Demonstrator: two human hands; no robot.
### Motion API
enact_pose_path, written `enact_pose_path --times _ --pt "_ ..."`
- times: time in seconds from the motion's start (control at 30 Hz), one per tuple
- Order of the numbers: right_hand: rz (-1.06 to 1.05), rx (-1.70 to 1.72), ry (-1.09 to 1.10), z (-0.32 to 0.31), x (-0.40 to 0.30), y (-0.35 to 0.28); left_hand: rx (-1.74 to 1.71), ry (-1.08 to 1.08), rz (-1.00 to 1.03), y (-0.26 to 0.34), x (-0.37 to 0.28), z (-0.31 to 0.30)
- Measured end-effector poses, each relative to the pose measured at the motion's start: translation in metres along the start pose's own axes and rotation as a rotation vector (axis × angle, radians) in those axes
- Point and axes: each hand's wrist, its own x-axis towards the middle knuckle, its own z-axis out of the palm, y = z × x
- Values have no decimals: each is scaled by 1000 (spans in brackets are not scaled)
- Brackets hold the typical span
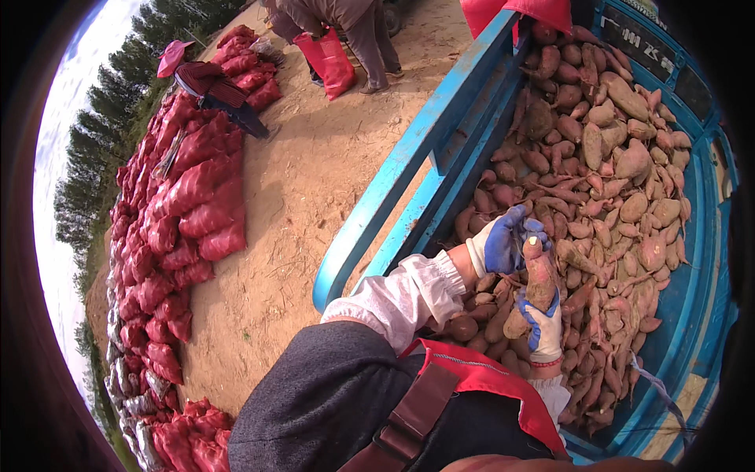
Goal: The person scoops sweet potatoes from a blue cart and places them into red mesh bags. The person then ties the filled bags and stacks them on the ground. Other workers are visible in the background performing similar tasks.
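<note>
My right hand [541, 331], in a white glove with a blue palm, is closed around a large sweet potato [540, 274] held upright, its pale broken tip at the top. Another sweet potato [516, 324] lies against the fingers; whether it is gripped too cannot be told. Beside the held one's tip is my left hand [512, 242], gloved alike, with its fingers bent; what lies inside them is hidden. Below both hands spreads a heap of loose sweet potatoes [601, 236] in a blue metal truck bed [702, 236].
The truck's blue side rail [377, 194] runs beside my left arm. A red mesh sack [542, 13] hangs over its far end. Filled red sacks [200, 194] stand in rows on the dirt ground. Two people bend near a red sack [330, 62]; another person [218, 85] wears a pink hat.
</note>
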Motion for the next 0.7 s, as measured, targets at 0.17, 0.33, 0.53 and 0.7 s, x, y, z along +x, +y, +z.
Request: enact_pose_path --times 0.17,0.33,0.53,0.7 --pt "63 102 -45 15 -5 -28 201 28 89 4 -17 -14" --pt "-34 218 -153 4 0 -23 533 202 49 -4 -32 -30" --pt "21 347 -77 15 -1 -17 2328 275 -460 12 -44 -13" --pt "262 877 119 0 16 -6 2418 645 -110 37 -23 -31"
